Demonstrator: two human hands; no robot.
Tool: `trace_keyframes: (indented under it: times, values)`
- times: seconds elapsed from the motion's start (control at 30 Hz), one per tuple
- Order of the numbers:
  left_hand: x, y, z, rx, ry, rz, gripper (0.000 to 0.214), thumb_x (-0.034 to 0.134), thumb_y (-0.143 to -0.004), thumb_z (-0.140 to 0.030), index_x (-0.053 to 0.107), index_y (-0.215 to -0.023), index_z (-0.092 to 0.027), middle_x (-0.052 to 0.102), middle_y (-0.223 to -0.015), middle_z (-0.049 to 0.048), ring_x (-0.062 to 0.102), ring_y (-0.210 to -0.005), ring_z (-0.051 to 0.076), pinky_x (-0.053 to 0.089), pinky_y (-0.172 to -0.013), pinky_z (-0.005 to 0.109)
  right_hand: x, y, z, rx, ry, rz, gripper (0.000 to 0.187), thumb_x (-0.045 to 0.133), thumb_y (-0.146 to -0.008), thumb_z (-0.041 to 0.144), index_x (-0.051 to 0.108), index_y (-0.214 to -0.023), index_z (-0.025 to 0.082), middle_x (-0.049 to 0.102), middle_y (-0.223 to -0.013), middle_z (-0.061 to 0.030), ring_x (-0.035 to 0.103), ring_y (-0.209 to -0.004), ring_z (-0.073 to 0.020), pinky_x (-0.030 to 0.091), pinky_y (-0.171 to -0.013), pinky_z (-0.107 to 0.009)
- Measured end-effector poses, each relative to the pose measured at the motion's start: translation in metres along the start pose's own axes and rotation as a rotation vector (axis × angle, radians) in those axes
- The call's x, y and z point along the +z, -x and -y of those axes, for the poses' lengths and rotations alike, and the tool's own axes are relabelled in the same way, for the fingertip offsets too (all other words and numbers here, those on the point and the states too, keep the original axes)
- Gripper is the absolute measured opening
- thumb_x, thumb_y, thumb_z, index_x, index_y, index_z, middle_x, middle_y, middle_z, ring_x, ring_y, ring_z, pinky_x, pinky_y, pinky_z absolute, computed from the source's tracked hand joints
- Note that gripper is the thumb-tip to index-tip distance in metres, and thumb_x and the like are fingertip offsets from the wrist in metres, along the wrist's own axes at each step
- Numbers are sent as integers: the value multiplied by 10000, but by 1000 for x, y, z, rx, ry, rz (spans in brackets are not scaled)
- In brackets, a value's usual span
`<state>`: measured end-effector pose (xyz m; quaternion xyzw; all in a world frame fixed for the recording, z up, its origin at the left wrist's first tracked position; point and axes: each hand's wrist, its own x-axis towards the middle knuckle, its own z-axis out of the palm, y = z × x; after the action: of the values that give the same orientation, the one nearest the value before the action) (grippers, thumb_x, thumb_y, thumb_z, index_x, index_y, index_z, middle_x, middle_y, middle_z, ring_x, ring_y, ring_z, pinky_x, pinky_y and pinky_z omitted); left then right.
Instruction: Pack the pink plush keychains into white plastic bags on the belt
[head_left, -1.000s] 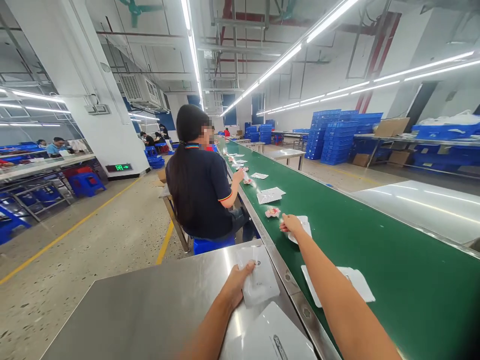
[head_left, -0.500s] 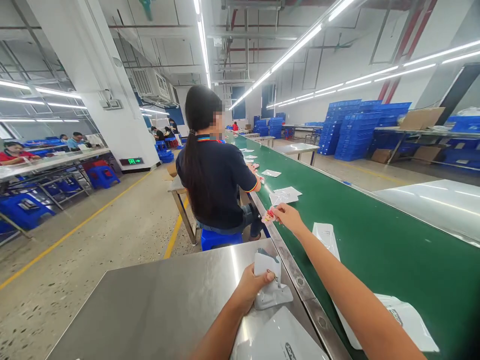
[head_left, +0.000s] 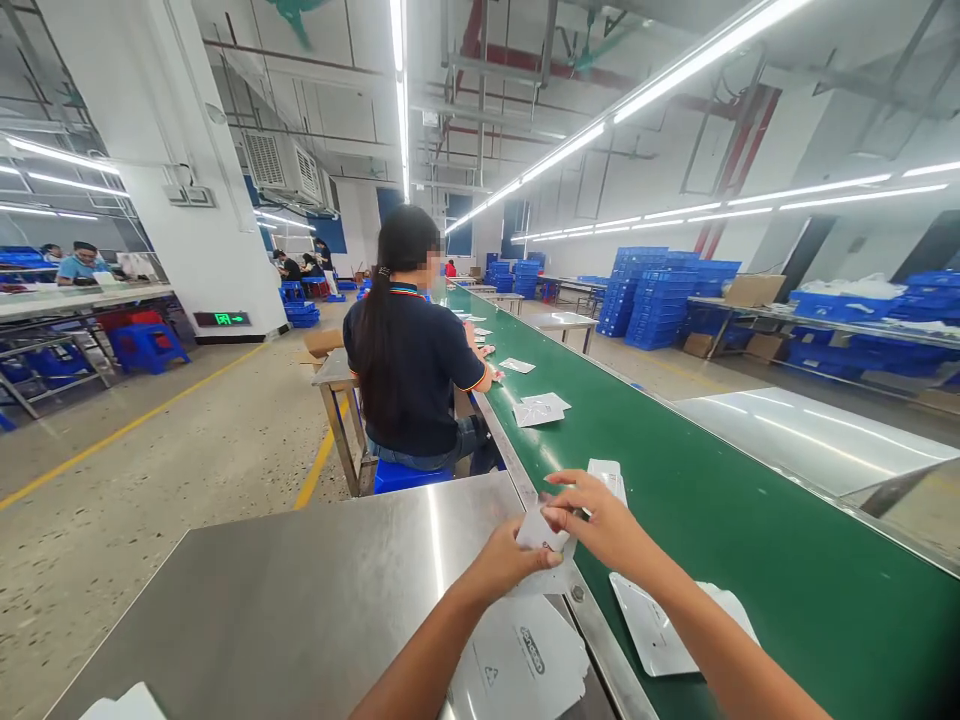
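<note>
My left hand (head_left: 510, 562) is closed on a small white pouch (head_left: 537, 532) and holds it above the right edge of the steel table (head_left: 300, 600). My right hand (head_left: 596, 522) meets it from the right, thumb and fingers pinched on the pouch's top edge. The small pink item is not visible. A stack of flat white bags with printed marks (head_left: 517, 655) lies on the table just below my left wrist. On the green conveyor belt (head_left: 750, 520), one white bag (head_left: 660, 625) lies under my right forearm and another (head_left: 606, 470) lies just beyond my right hand.
A co-worker in a dark shirt (head_left: 409, 370) sits on a blue stool ahead at the belt, with white bags (head_left: 540, 408) beside them. Blue crates (head_left: 660, 300) are stacked at the far right. A yellow floor line (head_left: 120, 432) runs along the left aisle.
My right hand has come back from the belt's edge, where it pinched a small pink item, to the pouch. My left hand has lifted the pouch to meet it. The camera tilted slightly.
</note>
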<state>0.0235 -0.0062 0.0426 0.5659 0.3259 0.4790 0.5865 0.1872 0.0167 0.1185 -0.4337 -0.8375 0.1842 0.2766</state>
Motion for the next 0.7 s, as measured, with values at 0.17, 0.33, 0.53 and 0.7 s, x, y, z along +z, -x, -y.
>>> trace_keyframes:
  times: [0.17,0.33,0.53,0.7]
  values:
    - [21,6,0,19,-276,-22,206,668,-671,-312,621,-779,-144,563,-700,-1,477,-638,130,351,-560,221,-8,37,15,-49,141,231,470,323,-882,503,699,-779,240,316,-1426,30,232,-1310,-268,239,-1044,-435]
    - [44,13,-1,93,-453,-49,214,631,-711,-344,624,-805,-151,606,-717,5,517,-654,147,371,-552,227,-15,62,13,-13,141,196,419,370,-871,477,691,-738,243,354,-1400,31,429,-1176,-244,342,-978,-363]
    - [17,4,-6,81,-260,101,674,604,-753,-446,357,-1337,-218,435,-1358,111,405,-1233,280,363,-965,390,-33,75,-43,273,80,-188,386,411,-826,528,629,-766,215,623,-820,-43,575,-716,-185,446,-653,-283]
    - [-29,1,31,14,-385,-349,432,459,-836,-471,549,-1161,-200,533,-1269,97,458,-1191,245,310,-1026,405,-42,93,-118,630,-56,-116,339,504,-746,532,541,-693,199,592,-646,-6,567,-608,-162,442,-548,-253]
